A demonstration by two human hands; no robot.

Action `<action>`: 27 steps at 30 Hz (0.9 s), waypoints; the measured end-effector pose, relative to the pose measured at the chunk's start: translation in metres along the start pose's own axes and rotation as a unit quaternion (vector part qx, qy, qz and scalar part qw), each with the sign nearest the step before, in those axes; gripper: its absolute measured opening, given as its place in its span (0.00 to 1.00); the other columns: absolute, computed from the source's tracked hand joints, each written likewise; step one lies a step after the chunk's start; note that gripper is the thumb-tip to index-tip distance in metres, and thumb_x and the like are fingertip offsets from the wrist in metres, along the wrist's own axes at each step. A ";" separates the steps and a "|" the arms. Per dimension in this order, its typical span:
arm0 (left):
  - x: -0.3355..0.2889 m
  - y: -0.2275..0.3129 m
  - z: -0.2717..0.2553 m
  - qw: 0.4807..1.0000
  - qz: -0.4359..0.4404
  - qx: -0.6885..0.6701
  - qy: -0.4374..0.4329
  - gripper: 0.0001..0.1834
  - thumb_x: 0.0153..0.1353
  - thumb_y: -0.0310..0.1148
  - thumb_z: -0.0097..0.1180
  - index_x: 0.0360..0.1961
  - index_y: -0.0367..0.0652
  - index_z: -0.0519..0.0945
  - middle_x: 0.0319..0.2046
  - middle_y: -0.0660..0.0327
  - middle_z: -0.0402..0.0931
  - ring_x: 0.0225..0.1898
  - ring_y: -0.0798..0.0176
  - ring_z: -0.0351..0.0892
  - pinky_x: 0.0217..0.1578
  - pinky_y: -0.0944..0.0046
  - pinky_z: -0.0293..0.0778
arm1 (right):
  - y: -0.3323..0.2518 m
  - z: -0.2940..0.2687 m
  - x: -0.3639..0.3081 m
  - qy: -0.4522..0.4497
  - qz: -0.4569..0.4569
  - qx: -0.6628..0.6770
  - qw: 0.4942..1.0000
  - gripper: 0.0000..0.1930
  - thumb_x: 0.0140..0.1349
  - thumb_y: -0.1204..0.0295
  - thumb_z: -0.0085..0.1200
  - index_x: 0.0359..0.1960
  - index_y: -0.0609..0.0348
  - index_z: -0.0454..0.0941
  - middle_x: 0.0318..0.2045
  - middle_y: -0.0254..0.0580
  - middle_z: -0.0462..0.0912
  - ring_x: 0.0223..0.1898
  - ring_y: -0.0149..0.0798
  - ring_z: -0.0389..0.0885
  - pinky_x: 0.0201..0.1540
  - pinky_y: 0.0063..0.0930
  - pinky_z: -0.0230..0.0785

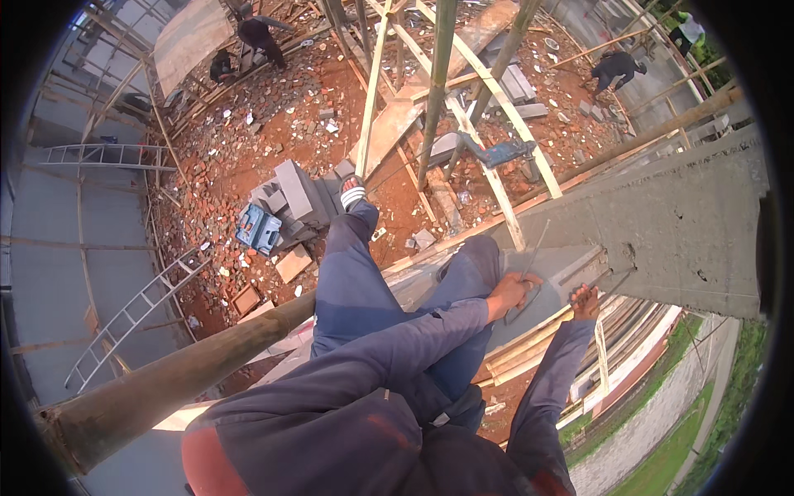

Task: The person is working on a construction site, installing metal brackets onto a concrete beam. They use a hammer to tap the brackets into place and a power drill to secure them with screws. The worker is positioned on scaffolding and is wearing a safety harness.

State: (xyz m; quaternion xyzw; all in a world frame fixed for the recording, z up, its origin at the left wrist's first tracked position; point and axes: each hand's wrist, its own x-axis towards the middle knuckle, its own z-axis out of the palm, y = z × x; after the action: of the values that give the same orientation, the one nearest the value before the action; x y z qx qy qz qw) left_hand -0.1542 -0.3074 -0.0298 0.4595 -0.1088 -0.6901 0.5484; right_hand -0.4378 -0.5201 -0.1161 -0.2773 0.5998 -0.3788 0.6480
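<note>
I sit high up, my legs in blue trousers over a grey concrete ledge (550, 263). My left hand (511, 295) is closed round a thin metal rod (542, 240) that slants up past the fingers. To its right, my right hand (585, 302) is closed at a dark thin bar (620, 281), which runs to the side of the rough concrete beam (686, 223). Between the hands and the beam lies a pale raised strip (583, 271) on the ledge. How the fingers sit on the bar is too small to tell.
A thick bamboo pole (190, 355) crosses at my left. Timber props (496, 91) and a blue power tool (500, 153) stand ahead. Far below are a blue toolbox (259, 229), grey blocks (299, 194), ladders (136, 318), rubble and several people (616, 70).
</note>
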 end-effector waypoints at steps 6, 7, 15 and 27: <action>0.007 -0.052 -0.004 0.963 0.101 0.229 0.103 0.11 0.61 0.25 0.50 0.38 0.43 0.85 0.21 0.57 0.74 0.22 0.56 0.74 0.28 0.55 0.72 | 0.017 0.048 -0.072 0.072 -0.035 -0.219 0.972 0.26 0.65 0.46 0.57 0.44 0.61 0.77 0.33 0.38 0.79 0.32 0.35 0.78 0.33 0.30 0.77; 0.014 -0.068 -0.007 0.922 0.191 0.306 0.140 0.09 0.59 0.25 0.52 0.36 0.43 0.85 0.24 0.55 0.76 0.27 0.53 0.76 0.32 0.53 0.73 | 0.020 0.052 -0.075 0.055 -0.024 -0.229 0.972 0.25 0.65 0.48 0.58 0.45 0.62 0.78 0.34 0.39 0.79 0.33 0.35 0.79 0.34 0.31 0.78; -0.001 -0.055 0.003 0.845 0.271 0.445 0.124 0.07 0.55 0.26 0.54 0.34 0.41 0.82 0.37 0.52 0.78 0.46 0.44 0.76 0.44 0.47 0.73 | 0.020 0.042 -0.054 0.078 -0.029 -0.174 0.981 0.16 0.64 0.55 0.62 0.31 0.55 0.80 0.23 0.32 0.76 0.25 0.30 0.75 0.28 0.27 0.75; -0.020 -0.033 -0.008 0.815 0.271 0.503 0.097 0.09 0.53 0.23 0.53 0.36 0.39 0.82 0.34 0.48 0.79 0.42 0.42 0.79 0.44 0.47 0.75 | 0.019 0.030 -0.042 0.084 0.014 -0.120 0.989 0.12 0.61 0.56 0.65 0.32 0.47 0.82 0.23 0.24 0.76 0.23 0.24 0.72 0.28 0.20 0.74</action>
State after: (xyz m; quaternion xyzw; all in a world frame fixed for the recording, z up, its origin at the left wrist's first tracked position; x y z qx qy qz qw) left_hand -0.1700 -0.2754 -0.0456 0.6877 -0.5077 -0.3139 0.4132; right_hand -0.4053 -0.4774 -0.1041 -0.3118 0.6971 -0.3174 0.5623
